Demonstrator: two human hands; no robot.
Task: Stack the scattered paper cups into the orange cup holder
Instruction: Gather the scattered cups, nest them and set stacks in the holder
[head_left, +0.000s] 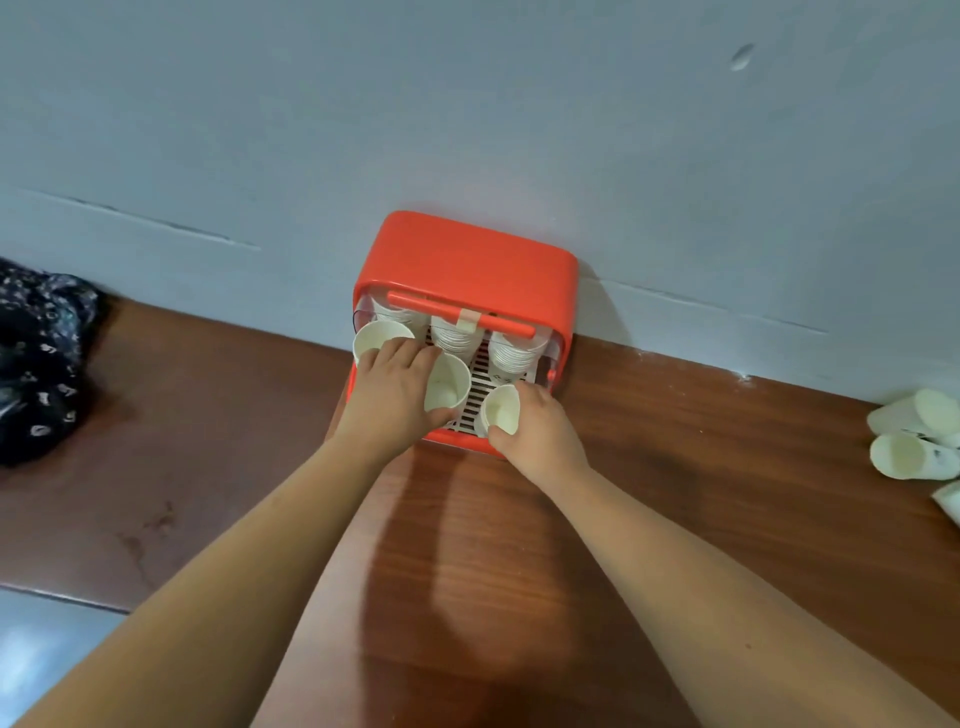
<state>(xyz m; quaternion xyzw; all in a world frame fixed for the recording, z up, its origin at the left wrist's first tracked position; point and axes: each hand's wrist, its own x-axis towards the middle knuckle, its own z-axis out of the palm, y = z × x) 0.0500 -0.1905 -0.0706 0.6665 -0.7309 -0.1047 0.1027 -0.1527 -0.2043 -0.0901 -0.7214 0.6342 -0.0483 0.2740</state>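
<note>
Against the grey wall (467, 130), on the wooden table (675, 467), stands the orange cup holder (467, 249) with cup stacks (514, 353) inside. At its front, the left hand (395, 395) grips two paper cups (447, 384), and the right hand (540, 431) closes around one cup (501, 410). More loose cups (914, 436) lie on their sides at the table's far right.

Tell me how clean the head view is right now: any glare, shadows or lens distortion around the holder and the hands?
Head view: wide-angle bending tilts the wall line and stretches the forearms. A soft sheen and arm shadows lie on the wooden table below the orange cup holder. Left hand and right hand are sharp; the loose cups at the right edge are slightly soft.
</note>
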